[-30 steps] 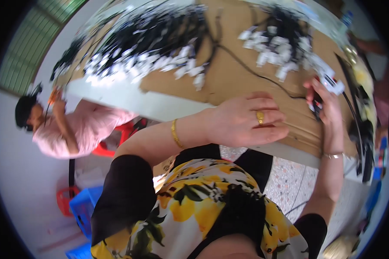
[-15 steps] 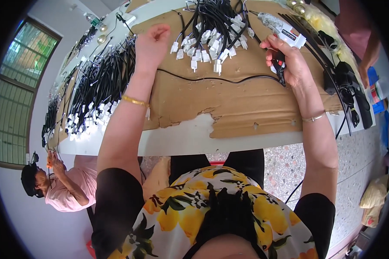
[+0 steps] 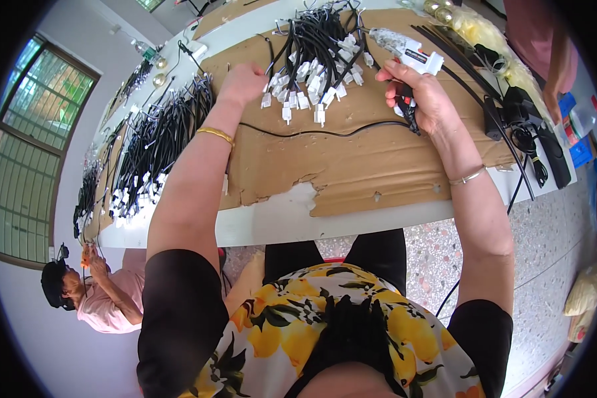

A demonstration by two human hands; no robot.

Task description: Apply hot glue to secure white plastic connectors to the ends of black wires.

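My right hand (image 3: 418,93) is wrapped round the handle of a white hot glue gun (image 3: 404,50), its nozzle pointing to the far left, over the table. At the left edge of a heap of black cables with white plug connectors (image 3: 322,56), my left hand (image 3: 243,84) is closed with its fingers curled. A black cable and a white connector (image 3: 266,101) lie right beside its fingertips; whether the fingers grip anything is hidden. A long black cord (image 3: 312,134) runs in a curve across the cardboard (image 3: 365,162) between my hands.
A big bundle of black cables (image 3: 156,142) covers the table's left side. Adapters and cords (image 3: 524,116) lie at the right edge, near yellowish plastic wrap (image 3: 474,30). A person in pink (image 3: 116,298) works at lower left; another person's arm (image 3: 556,73) shows at far right.
My left hand has moved right and slightly nearer, to the edge of the cable heap. The glue gun in my right hand has shifted a little left in the picture, as the view moved.
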